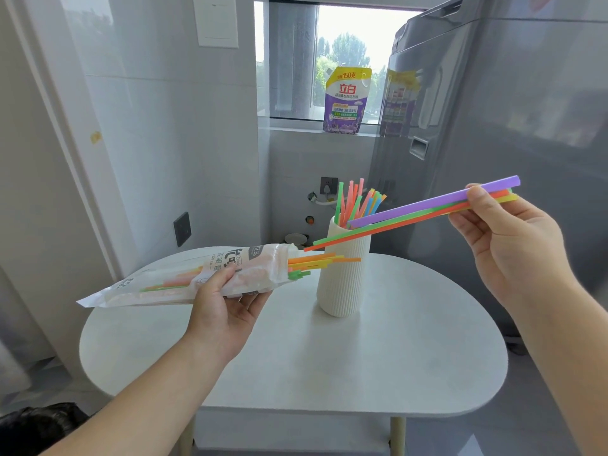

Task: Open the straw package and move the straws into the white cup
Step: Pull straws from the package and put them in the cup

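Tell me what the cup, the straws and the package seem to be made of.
The cup looks like matte ceramic or plastic: ribbed, white, no shine. The straws: likely plastic, bright, smooth, straight. The package: thin, partly clear plastic film; straws show through.

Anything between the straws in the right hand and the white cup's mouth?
Nothing separate visible. The held straws in the right hand point toward the white cup; only the standing straws inside crowd its mouth.
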The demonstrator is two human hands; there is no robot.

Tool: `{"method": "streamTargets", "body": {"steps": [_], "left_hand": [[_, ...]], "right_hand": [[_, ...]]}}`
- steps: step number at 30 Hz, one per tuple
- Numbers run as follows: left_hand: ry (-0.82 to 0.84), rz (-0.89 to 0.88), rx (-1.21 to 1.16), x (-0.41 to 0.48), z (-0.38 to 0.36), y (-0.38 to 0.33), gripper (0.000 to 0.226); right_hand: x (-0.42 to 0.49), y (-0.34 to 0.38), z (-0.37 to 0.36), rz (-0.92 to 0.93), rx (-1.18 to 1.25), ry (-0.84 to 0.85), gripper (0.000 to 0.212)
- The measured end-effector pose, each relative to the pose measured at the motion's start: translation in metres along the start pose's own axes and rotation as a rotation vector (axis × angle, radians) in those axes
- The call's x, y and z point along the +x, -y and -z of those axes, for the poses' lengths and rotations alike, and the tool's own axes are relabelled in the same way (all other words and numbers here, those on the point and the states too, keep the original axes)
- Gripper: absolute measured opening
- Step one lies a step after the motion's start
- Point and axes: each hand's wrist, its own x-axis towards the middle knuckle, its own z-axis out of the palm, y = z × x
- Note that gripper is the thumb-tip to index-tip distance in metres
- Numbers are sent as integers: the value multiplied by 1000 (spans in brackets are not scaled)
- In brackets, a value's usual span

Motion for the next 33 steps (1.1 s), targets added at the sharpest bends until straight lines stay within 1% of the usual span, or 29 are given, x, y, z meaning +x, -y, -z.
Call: {"method": "streamTargets", "body": {"steps": [3,6,10,14,23,29,33], "left_hand": [[-6,7,-1,0,0,1,43],[-2,15,1,-2,-2,4,44],[5,19,5,-5,-4,8,44],[3,28,17,-6,-4,10,43],[11,40,37,-6,-3,8,41],[13,42,38,-5,-3,9,41],[12,43,39,-3,-3,8,42]], "right_hand": [[-4,10,2,69,-11,-21,9],[-7,21,2,180,-42,-43,11],[-13,30,-2,337,-152,-46,9],[-17,32,-11,438,-258,-40,11],[-13,27,-36,506,-515,67,15],[1,35,-52,556,-603,70,4],[8,42,-56,534,-626,96,12]]}}
